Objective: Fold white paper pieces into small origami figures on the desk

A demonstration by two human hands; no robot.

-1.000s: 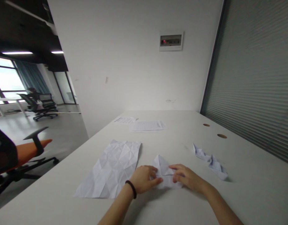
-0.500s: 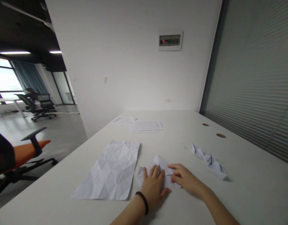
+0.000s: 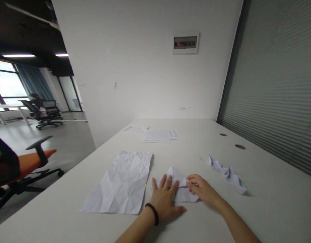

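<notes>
A small folded white paper piece [image 3: 180,184] lies on the white table [image 3: 266,209] in front of me. My left hand [image 3: 165,199], with a black band on its wrist, lies flat on the paper's left part, fingers stretched out. My right hand [image 3: 201,189] has its fingers curled and pressed on the paper's right edge, pinching a fold there.
A creased, unfolded white sheet [image 3: 122,182] lies to the left. A folded paper boat [image 3: 227,173] rests to the right. Printed papers [image 3: 158,135] sit farther back, and two round cable holes [image 3: 239,146] are at the right. An orange office chair [image 3: 16,165] stands off the table's left edge.
My left hand went from a curled grip on the paper to lying flat with fingers spread on it. My right hand stayed on the paper's right edge.
</notes>
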